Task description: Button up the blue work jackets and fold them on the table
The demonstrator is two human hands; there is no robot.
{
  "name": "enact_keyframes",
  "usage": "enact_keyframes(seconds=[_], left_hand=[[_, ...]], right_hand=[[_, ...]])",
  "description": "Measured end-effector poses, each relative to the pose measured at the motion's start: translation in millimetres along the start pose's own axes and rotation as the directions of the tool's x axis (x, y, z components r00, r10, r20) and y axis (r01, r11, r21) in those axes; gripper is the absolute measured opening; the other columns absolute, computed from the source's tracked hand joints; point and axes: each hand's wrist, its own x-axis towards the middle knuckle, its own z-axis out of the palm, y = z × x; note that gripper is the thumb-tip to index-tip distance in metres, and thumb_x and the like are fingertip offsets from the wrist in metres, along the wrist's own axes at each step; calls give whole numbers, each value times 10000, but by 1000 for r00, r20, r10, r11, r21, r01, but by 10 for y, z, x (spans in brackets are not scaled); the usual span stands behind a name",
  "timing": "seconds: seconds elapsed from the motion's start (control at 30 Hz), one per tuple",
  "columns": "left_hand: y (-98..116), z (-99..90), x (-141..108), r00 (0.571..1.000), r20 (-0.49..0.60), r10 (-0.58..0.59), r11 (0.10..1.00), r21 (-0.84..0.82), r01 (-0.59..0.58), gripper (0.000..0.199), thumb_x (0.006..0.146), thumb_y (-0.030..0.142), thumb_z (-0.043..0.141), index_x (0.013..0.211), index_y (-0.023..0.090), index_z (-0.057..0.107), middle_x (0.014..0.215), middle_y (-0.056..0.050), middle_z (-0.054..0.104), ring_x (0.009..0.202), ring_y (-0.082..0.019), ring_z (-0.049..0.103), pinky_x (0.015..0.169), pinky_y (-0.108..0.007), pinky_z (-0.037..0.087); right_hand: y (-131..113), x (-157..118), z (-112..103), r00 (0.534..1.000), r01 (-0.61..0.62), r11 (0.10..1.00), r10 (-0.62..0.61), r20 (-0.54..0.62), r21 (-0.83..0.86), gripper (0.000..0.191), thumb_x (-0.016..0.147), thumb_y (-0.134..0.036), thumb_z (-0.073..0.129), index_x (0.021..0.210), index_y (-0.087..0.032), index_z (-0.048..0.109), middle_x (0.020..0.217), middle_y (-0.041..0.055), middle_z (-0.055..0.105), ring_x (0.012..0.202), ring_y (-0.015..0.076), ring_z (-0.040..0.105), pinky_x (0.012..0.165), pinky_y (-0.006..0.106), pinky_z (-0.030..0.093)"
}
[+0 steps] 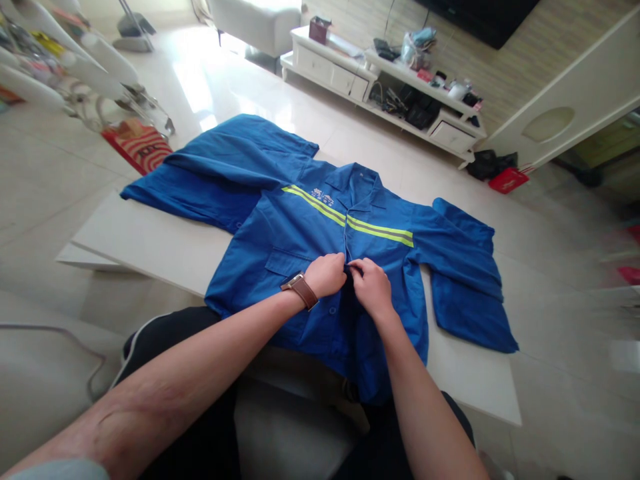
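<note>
Where the front opening of the blue work jacket (320,233) runs down its middle, both bare hands meet just below the yellow reflective stripe (380,230). The jacket lies front up on a low white table (470,373), collar (369,192) away from the person, its sleeves spread to either side and its hem dropping over the near edge towards the lap. The left hand (325,274), with a brown-strapped wristwatch (303,291) at its wrist, has its fingers curled in at the front edge and appears to pinch the cloth, though its fingertips are partly hidden. The right hand (373,287) nips the facing edge between thumb and fingers, right beside the left. Judging by its folds, the fabric should handle as soft and fairly light, neither slippery nor fragile, with enough body to hold a crease; the doubled front edge is probably stiffer than the loose panels. That edge looks the surest place to take hold, close to a button (333,311), since a grip farther out, near the pocket flap (287,262), would likely just bunch the cloth. The overhanging hem could drag the panels askew if left unsupported.
</note>
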Motion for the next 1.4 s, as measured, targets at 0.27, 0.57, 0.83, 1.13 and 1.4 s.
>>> enact_keyframes(seconds=[0.27,0.57,0.83,1.13,1.4], left_hand=[[-34,16,30,1000,-10,29,999,-14,-29,226,928,166,472,1085,157,634,1124,-134,739,1072,-268,703,886,-339,527],[-57,75,31,998,-41,55,998,-7,-56,225,928,163,471,1095,165,621,1125,-124,737,1067,-258,704,893,-329,525],[0,48,-2,998,-8,63,998,-12,-63,222,920,165,471,1068,186,636,1107,-122,744,1043,-262,712,882,-338,530],[-2,-50,-85,997,59,48,997,60,-51,233,899,226,525,1106,195,629,1124,-133,748,1033,-299,730,843,-368,554],[-24,137,-72,964,252,86,987,107,-116,297,932,376,557,1142,200,671,1163,-161,753,1077,-323,730,868,-386,571]], right_hand=[[26,19,9,998,-54,996,56,20,-70,211,990,-402,584,1058,-295,754,1100,51,726,985,244,653,787,304,458],[-31,7,66,1000,-23,996,24,13,-90,226,1024,-355,515,1080,-295,726,1122,56,720,956,240,661,768,303,449],[9,52,118,995,-98,987,94,-39,-126,256,1020,-357,485,1084,-286,723,1114,76,728,906,229,660,747,299,436],[-12,53,-47,984,-127,989,116,-137,-81,214,901,-382,576,797,-254,713,859,49,733,756,207,608,656,279,369],[105,5,-200,950,-17,999,32,-309,51,465,949,-394,486,527,-210,548,534,20,571,544,147,459,608,280,317]])
